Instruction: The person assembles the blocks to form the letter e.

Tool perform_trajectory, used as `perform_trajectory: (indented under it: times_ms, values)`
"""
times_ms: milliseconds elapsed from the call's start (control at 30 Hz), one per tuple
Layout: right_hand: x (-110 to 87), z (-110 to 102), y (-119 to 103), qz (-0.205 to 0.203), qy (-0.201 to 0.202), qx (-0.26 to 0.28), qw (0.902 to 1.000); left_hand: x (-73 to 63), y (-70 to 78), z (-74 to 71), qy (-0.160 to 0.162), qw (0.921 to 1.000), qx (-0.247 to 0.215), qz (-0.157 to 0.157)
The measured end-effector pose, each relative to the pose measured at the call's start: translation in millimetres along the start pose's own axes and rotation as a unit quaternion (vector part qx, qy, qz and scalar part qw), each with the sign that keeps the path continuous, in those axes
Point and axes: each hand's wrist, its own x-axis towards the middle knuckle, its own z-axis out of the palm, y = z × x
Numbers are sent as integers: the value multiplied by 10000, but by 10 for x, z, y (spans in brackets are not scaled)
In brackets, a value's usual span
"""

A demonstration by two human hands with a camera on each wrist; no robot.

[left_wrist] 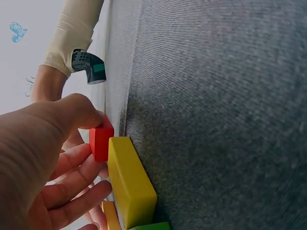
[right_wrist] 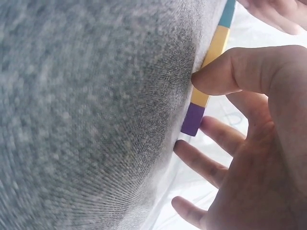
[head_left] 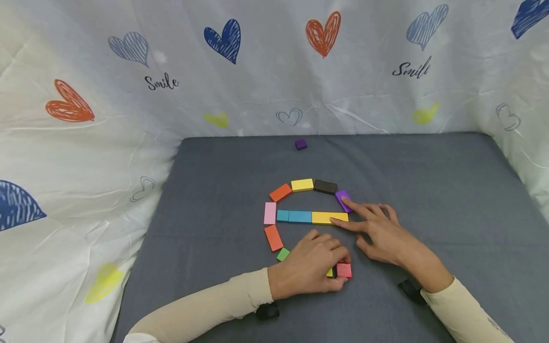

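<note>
My left hand pinches a red block between thumb and fingers, at the lower right end of a line of coloured blocks. In the left wrist view a yellow block lies close beside the red one. My right hand is spread over the other side, its index fingertip at a purple block and its thumb at the long yellow block. That yellow block continues the blue blocks as a straight bar. The left hand hides part of the lower curve.
Pink, orange, yellow and black blocks curve round the bar's left and top. An orange block and a green block continue below. A dark purple block lies apart near the grey table's back edge.
</note>
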Motion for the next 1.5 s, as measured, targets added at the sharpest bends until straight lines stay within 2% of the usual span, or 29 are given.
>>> perform_trajectory:
  times_ms: [367, 933, 1267, 1500]
  values:
    - [0, -6, 0, 19, -36, 39, 10000, -6, -31, 32, -247, 9996, -52, -136]
    - [5, -1, 4, 8, -73, 8, 10000, -41, -34, 66, -63, 9994, 287, -179]
    - [5, -5, -4, 24, -96, 6, 10000, -42, -37, 67, -133, 9994, 230, -237]
    - [13, -16, 2, 37, -97, 5, 9999, -37, -38, 78, -48, 9993, 250, -262]
